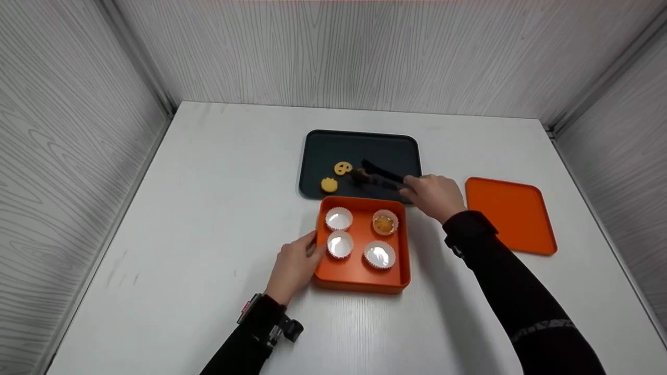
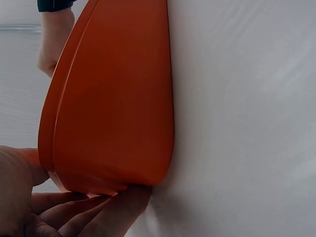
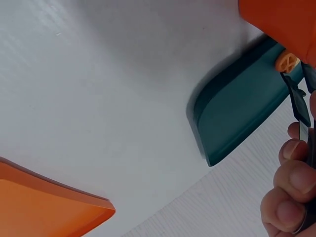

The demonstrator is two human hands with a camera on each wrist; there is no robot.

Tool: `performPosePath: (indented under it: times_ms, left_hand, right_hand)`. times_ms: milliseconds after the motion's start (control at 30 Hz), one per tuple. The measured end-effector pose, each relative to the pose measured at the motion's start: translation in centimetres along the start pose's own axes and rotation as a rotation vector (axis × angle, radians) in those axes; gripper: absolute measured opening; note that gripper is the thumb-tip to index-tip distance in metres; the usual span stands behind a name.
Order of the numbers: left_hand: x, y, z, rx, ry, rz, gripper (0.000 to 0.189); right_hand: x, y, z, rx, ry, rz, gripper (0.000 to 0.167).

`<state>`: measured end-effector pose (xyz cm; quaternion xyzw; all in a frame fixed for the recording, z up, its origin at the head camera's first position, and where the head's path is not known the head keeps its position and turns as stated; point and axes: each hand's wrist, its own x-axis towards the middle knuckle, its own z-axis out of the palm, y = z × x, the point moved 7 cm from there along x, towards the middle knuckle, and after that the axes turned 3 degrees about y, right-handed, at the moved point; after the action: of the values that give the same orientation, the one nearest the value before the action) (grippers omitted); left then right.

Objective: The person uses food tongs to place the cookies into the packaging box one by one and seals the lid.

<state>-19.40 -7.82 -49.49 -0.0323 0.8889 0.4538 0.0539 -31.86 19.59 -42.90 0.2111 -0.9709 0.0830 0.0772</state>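
Note:
My left hand (image 1: 294,268) holds the left wall of an orange box (image 1: 359,276), thumb by the rim and fingers along its outside. Inside the box stand several white paper cups; the far right cup (image 1: 392,214) contains a golden cookie (image 1: 384,224). With my right hand (image 1: 435,195) I grip black tongs (image 1: 388,174) that reach over a dark green tray (image 1: 359,140). A brownish piece shows between the tong tips, mostly hidden. To their left on the tray lie a pretzel-shaped cookie (image 1: 343,167) and a round yellow cookie (image 1: 329,184).
A shallow orange tray (image 1: 513,216) lies on the white table (image 1: 208,198), to the right of my right hand. Pale wood-grain panels (image 1: 323,57) close off the back and both sides. The box stands against the near edge of the dark tray.

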Motion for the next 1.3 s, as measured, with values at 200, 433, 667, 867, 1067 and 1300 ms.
performPosePath:
  times_ms: [200,433,667,867,1067,1300]
  left_hand:
    - [0.0,-0.2,0.0,-0.011,-0.008,-0.02,0.052]
    - [0.0,-0.4,-0.1,-0.01,-0.006,-0.024,0.052]
    - [0.0,-0.4,0.0,0.008,0.004,-0.006,0.052]
    - [0.1,-0.4,0.1,0.0,-0.009,-0.025,0.052]
    - [0.1,-0.3,0.1,-0.004,-0.011,-0.028,0.052]
    - [0.0,-0.1,0.1,-0.008,0.002,0.003,0.05]
  right_hand:
    - [-0.5,0.9,-0.2,0.003,0.023,0.014,0.029]
    - [-0.7,1.3,-0.3,0.006,-0.011,0.051,0.031]
    - [-0.1,2.1,-1.1,0.004,0.026,0.106,0.043]
    - [1.0,2.1,-0.9,-0.02,-0.076,0.21,0.043]
    - [2.4,0.6,-1.0,-0.101,-0.148,0.224,0.042]
    - [4.0,-0.7,-1.9,-0.237,-0.198,0.168,0.045]
